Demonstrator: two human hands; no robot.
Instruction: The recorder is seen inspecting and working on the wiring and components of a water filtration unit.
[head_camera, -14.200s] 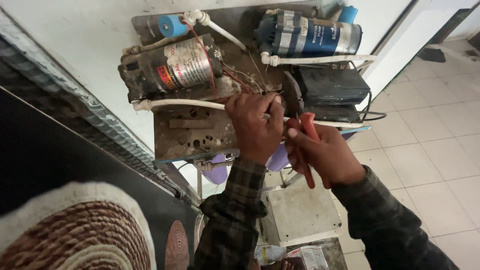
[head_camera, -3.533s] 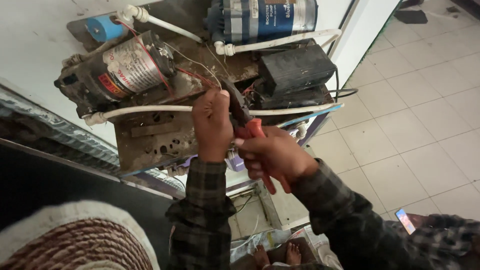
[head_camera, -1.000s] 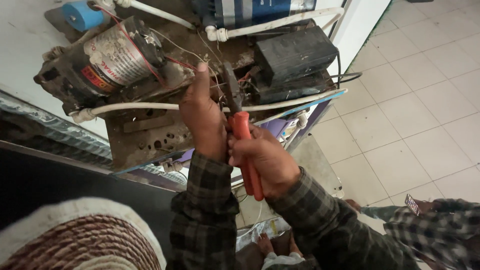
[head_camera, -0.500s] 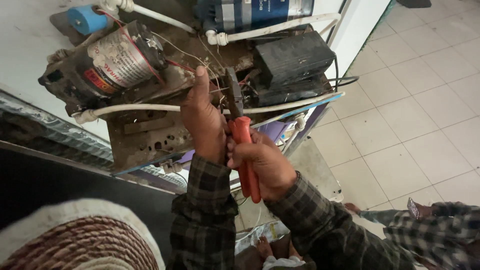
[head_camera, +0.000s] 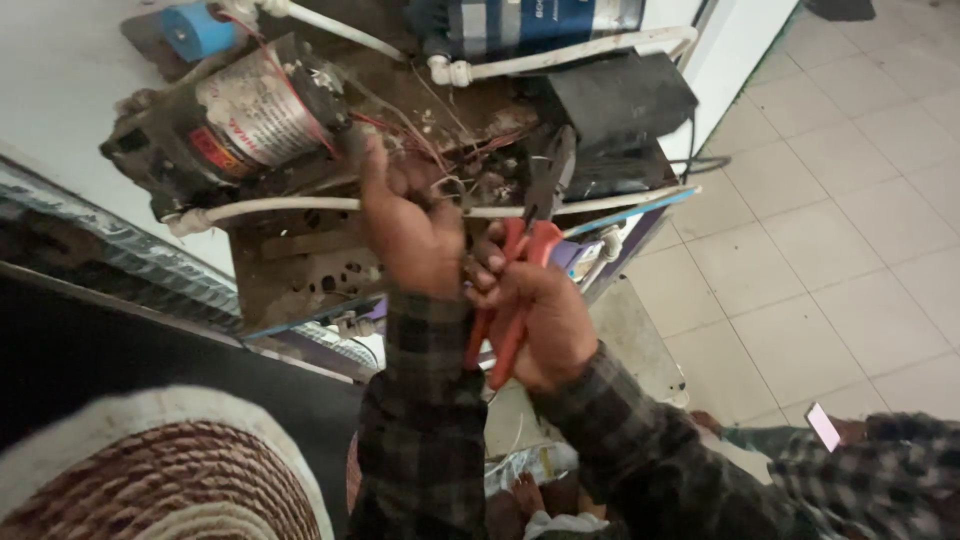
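My left hand reaches up into a tangle of thin wires on a rusty metal plate of a wall-mounted water filter unit and pinches some of them. My right hand grips red-handled pliers; their dark jaws point up at the wires beside a black box. A grey cylindrical pump with a red label sits at the upper left. A white tube runs across the plate under the pump.
A blue-and-white canister with white tubing is at the top. A blue cap sits top left. White wall lies left, tiled floor right. A woven round cushion fills the bottom left.
The pliers have swung to the right, from against the left hand to the wires near the black box. My left hand stays on the wires.
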